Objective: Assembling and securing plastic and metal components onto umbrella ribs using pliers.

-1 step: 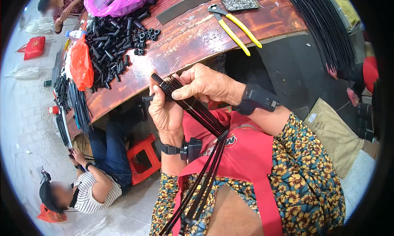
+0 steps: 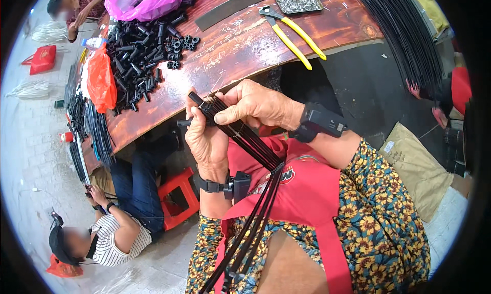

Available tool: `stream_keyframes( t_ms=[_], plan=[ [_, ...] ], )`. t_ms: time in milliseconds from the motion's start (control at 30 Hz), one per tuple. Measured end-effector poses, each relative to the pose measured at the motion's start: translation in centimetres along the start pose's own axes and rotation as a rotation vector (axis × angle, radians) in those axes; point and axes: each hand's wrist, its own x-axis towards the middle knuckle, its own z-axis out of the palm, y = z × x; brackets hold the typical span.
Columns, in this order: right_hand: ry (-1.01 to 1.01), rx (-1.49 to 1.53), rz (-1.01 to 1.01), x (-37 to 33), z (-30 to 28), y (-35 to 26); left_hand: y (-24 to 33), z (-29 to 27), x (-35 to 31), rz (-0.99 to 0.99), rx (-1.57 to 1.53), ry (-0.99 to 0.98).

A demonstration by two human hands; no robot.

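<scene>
Both hands meet at the upper end of a bundle of thin black umbrella ribs (image 2: 255, 149), which slants down across my lap and is jointed partway along. My left hand (image 2: 207, 143) is closed around that end from the left. A short black tube end (image 2: 195, 97) sticks up above its fingers, and another black end (image 2: 183, 123) juts out to the left. From the right, my right hand (image 2: 255, 104) pinches the ribs, its thumb lying across them. Fine wire ends poke out at the top. My fingers partly hide how the ribs join.
Ahead stands a wooden table (image 2: 230, 53) with a heap of black plastic parts (image 2: 135, 58), yellow-handled pliers (image 2: 291, 35), a metal bar (image 2: 230, 10) and a tray of small metal bits (image 2: 296, 0). Long black rods (image 2: 404, 33) overhang at right. A co-worker (image 2: 117, 232) sits at left.
</scene>
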Motion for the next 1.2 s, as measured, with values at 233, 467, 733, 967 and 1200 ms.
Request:
stream_keyframes(
  t_ms=[233, 467, 733, 967, 1200],
  plan=[
    [-0.006, -0.074, -0.099, 1.1, 0.3, 0.6, 0.4, 1.0, 0.3, 0.079, 0.082, 0.013],
    [-0.024, 0.04, -0.089, 1.0, 0.0, 0.1, 0.6, 1.1, 0.5, 0.113, 0.083, 0.087],
    [0.099, 0.11, -0.189, 0.3, 2.3, -1.7, 0.9, 0.1, 0.5, 0.118, 0.112, 0.137],
    [-0.028, 0.104, -0.092, 0.6, 0.9, -1.3, 0.3, -0.1, 0.5, 0.068, 0.045, 0.039],
    [-0.043, -0.013, -0.086, 1.1, 0.2, -0.7, 0.5, -0.1, 0.4, 0.014, 0.016, 0.059]
  ],
)
